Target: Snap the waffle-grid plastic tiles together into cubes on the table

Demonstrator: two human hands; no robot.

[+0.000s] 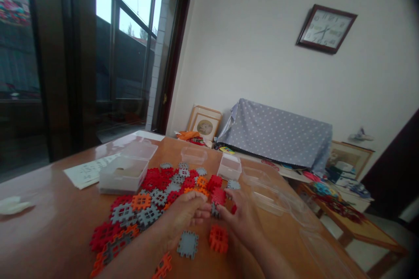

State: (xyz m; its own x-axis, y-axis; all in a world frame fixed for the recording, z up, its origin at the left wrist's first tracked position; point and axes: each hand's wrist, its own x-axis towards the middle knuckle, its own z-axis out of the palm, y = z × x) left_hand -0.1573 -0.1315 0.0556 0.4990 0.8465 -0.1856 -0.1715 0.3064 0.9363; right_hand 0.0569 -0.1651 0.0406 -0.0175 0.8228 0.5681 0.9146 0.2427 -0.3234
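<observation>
My left hand (191, 209) is over the middle of the table, its fingers curled inward; what they hold, if anything, is hidden. Facing it, my right hand (240, 213) has thumb and fingers bent around a red interlocking tile (218, 196), with a grey interlocking tile (215, 210) by the thumb tip, between the two hands. Below the hands lie a flat grey tile (188, 244) and a stack of orange-red tiles (218, 239). A spread of red, grey and orange tiles (149, 216) reaches from beside my left forearm to behind both hands.
An open clear plastic box (122, 178) stands left on printed sheets (80, 172). A small white box (229, 166) and clear trays (268, 198) are behind and right of my hands. Beyond the brown table (52, 235), a dotted grey cloth (275, 133) covers something by the wall.
</observation>
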